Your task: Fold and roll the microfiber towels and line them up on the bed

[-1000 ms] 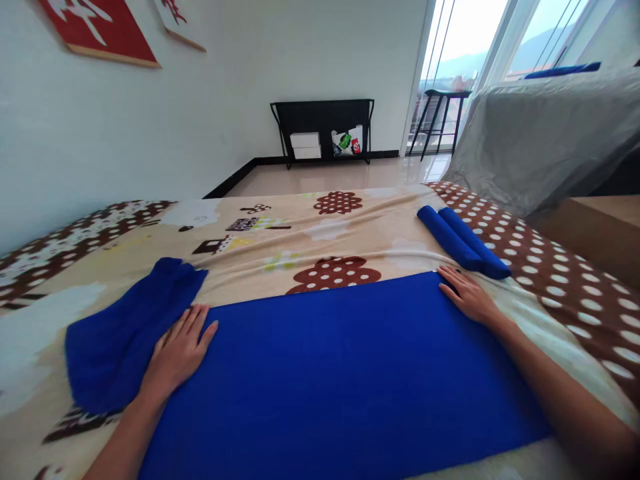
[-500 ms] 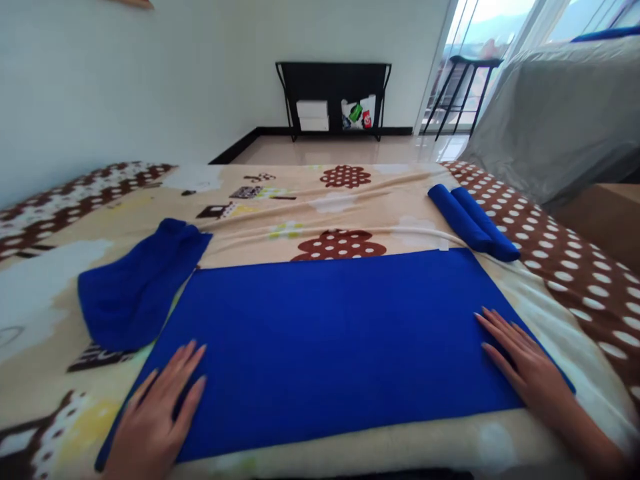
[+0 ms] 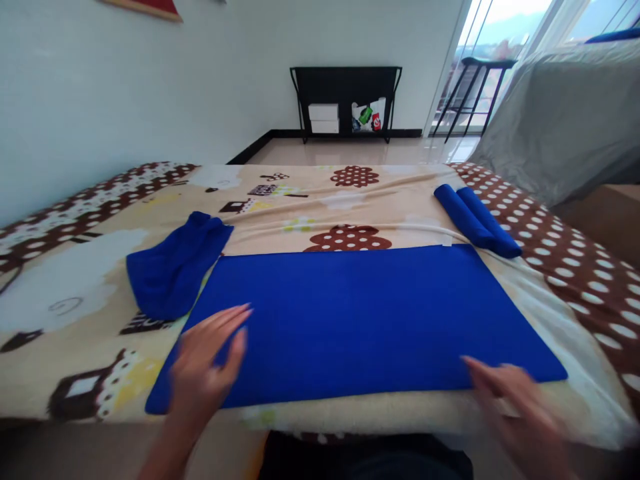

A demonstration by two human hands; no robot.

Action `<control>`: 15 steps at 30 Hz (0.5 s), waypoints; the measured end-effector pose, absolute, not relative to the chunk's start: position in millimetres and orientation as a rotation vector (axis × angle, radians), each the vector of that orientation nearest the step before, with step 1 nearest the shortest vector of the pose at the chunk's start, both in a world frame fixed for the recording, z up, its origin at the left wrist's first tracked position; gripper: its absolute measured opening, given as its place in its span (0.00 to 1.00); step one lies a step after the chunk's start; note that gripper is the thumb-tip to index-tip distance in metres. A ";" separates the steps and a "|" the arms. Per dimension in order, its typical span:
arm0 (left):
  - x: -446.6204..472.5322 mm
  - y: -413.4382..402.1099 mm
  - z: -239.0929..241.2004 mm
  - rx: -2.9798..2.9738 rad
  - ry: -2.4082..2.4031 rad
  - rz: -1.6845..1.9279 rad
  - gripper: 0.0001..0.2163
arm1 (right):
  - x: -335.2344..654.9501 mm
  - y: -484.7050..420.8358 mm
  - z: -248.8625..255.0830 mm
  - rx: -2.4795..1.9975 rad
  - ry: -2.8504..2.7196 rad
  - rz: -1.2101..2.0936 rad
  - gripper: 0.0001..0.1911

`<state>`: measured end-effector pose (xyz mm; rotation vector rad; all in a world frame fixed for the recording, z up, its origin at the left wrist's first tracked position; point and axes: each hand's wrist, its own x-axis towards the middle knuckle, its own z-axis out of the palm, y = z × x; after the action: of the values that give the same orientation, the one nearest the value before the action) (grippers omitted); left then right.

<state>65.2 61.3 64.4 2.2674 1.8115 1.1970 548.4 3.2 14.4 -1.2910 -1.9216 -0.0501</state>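
Note:
A blue towel (image 3: 360,320) lies spread flat on the patterned blanket (image 3: 310,200) in front of me. My left hand (image 3: 207,367) hovers over its near left corner, fingers stretched out and blurred by motion. Near the towel's front right corner my right hand (image 3: 515,407) is also blurred, with its fingers extended and nothing in them. A crumpled blue towel (image 3: 175,267) rests just left of the flat one. At the far right lie two rolled blue towels (image 3: 475,220), side by side.
The bed's front edge runs just below the towel. A black rack (image 3: 347,100) with boxes and bags stands against the far wall. A grey-covered piece of furniture (image 3: 560,113) is on the right, with a black stool (image 3: 475,87) by the window.
Both hands slid along the towel from its far corners toward me, then lifted off near the front edge. The view shifted slightly right.

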 end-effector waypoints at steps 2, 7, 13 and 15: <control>123.0 119.0 79.5 2.393 1.755 0.968 0.11 | 475.8 4.4 23.6 -1.105 -2.128 -0.025 0.20; 203.1 238.6 68.4 2.501 1.673 0.686 0.07 | 384.7 -3.7 7.8 -1.058 -2.202 -0.233 0.18; 210.3 283.2 51.3 2.498 1.647 0.467 0.14 | 385.2 -2.0 -6.7 -1.051 -2.092 -0.324 0.19; 210.1 289.2 49.2 2.463 1.646 0.423 0.15 | 383.0 0.9 -5.4 -1.098 -2.060 -0.338 0.19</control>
<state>210.1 289.2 49.2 2.4627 1.6462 0.4225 383.0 0.9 -5.4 -1.0979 -2.0596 -0.3380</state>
